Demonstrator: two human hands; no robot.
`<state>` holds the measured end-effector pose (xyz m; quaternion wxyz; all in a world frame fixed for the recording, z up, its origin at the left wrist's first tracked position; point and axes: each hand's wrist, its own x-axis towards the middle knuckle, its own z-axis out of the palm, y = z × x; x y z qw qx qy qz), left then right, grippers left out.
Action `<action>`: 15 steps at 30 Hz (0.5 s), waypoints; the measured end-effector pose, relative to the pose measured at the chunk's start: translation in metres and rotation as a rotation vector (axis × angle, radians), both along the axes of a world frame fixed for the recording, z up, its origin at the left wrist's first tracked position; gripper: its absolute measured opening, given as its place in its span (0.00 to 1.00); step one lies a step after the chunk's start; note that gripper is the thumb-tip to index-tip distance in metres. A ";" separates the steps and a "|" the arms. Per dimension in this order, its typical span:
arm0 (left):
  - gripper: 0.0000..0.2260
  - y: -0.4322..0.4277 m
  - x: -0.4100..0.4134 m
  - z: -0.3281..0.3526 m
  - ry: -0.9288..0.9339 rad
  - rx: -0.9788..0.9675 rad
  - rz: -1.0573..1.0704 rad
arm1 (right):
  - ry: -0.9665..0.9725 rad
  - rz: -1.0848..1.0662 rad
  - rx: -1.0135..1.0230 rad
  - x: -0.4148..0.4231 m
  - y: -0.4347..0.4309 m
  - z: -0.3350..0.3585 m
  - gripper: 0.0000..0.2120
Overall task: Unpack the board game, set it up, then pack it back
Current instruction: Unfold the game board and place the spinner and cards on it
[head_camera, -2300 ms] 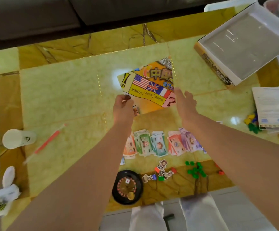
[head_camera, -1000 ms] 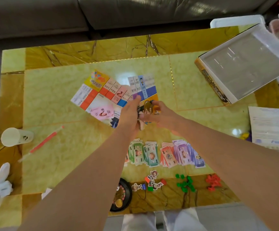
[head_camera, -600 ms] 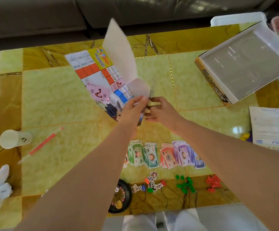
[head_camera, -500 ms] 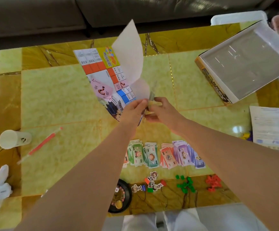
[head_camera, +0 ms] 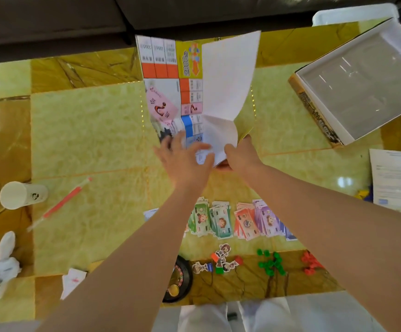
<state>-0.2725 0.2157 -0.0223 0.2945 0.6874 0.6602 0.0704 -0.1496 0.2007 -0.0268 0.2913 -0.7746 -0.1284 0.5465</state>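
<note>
We're mid-unfold on the board (head_camera: pixel 166 92), held up over the middle of the surface (head_camera: pixel 87 130), right hand (head_camera: pixel 241 158) pinching its near fold, left hand (head_camera: pixel 185 161) spread loose against the printed side, so next we'd open it flat.

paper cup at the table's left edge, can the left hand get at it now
Probably yes: only a flat red straw lies between the left hand and the paper cup, though that hand would have to leave the game board.
</note>
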 end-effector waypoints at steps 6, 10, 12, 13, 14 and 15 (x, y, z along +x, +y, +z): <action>0.37 0.013 -0.009 0.003 -0.267 -0.314 0.585 | -0.065 0.065 0.076 0.005 0.000 -0.003 0.32; 0.04 0.012 -0.017 -0.003 -0.421 -0.485 0.606 | -0.185 0.010 0.080 0.010 0.000 -0.001 0.28; 0.05 0.013 -0.020 -0.001 -0.442 -0.479 0.631 | -0.392 -0.022 0.100 0.019 -0.001 -0.001 0.29; 0.05 0.014 -0.021 -0.002 -0.444 -0.468 0.642 | -0.511 -0.004 0.085 0.024 -0.001 0.000 0.29; 0.05 0.014 -0.022 -0.001 -0.437 -0.457 0.648 | -0.624 0.025 0.055 0.028 -0.002 0.000 0.29; 0.05 0.016 -0.023 -0.002 -0.429 -0.452 0.655 | -0.715 0.085 0.004 0.034 -0.003 0.000 0.27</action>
